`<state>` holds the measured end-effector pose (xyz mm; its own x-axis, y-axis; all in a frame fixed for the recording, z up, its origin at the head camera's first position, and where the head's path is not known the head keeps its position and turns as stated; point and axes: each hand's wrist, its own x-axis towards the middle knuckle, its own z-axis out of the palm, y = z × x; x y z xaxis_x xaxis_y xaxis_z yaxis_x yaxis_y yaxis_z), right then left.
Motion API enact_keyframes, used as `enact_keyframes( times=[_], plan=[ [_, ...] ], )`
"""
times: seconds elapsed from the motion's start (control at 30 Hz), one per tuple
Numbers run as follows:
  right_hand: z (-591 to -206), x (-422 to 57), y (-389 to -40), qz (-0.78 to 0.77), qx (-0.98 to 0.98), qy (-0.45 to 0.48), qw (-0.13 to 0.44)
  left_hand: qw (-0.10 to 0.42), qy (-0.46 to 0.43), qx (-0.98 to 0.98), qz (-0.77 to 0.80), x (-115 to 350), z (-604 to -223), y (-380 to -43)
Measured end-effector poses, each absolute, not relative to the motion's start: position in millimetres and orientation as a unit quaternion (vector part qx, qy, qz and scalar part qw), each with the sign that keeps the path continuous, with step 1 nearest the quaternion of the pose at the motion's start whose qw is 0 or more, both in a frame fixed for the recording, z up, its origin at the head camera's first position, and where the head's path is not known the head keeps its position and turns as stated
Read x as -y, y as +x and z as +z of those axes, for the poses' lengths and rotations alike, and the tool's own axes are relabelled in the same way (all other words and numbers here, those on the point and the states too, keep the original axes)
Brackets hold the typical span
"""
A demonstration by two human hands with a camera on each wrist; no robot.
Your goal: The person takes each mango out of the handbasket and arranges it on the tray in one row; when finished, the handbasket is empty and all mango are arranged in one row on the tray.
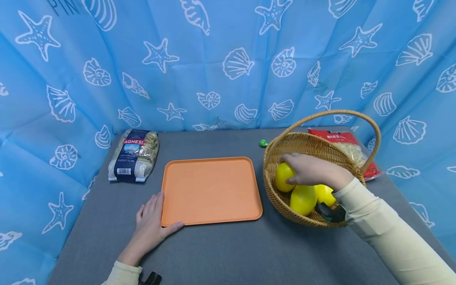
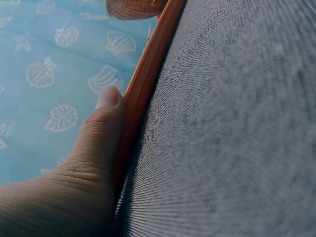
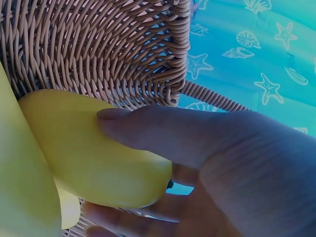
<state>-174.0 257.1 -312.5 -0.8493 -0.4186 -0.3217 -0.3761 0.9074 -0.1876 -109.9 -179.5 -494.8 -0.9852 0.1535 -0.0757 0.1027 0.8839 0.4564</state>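
Note:
In the head view an orange tray (image 1: 211,192) lies flat on the grey table. My left hand (image 1: 151,223) rests at its near left corner, fingers along the left edge and the thumb (image 2: 101,128) against the front rim. To the right stands a wicker basket (image 1: 285,208) with a tall handle. My right hand (image 1: 315,170) reaches into it and grips a smooth yellow fruit (image 3: 94,153), thumb on one side and fingers round the other. Two more yellow fruits, one in front (image 1: 303,200) and one further right (image 1: 324,194), sit in the basket.
A bag of Agnesi pasta (image 1: 133,154) lies at the back left. Behind the basket is a red and clear packet (image 1: 350,146). A small green object (image 1: 263,143) lies near the basket's back left side. A blue curtain (image 1: 213,59) with shells hangs behind the table.

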Motion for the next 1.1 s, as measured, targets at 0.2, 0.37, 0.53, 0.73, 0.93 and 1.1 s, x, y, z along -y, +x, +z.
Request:
enact_keyframes(
  times=[0.2, 0.37, 0.53, 0.73, 0.93, 1.1],
  plan=[
    [-312, -258, -172, -0.065, -0.960, -0.205, 0.178, 0.052, 0.068, -0.969, 0.233, 179, -495, -109],
    [-312, -258, -170, -0.074, -0.961, -0.204, 0.171, 0.054, 0.067, -0.969, 0.234, 180, -495, -109],
    [-310, -258, -166, -0.079, -0.961, -0.205, 0.167, 0.055, 0.068, -0.968, 0.236, 180, -494, -109],
    [-308, -256, -163, -0.070, -0.963, -0.205, 0.162, 0.051, 0.070, -0.966, 0.243, 180, -495, -109],
    [-306, -256, -160, -0.066, -0.965, -0.212, 0.142, 0.045, 0.071, -0.964, 0.253, 181, -496, -110],
    [-302, -258, -156, -0.066, -0.965, -0.221, 0.126, 0.045, 0.074, -0.963, 0.255, 181, -497, -110]
  ],
)
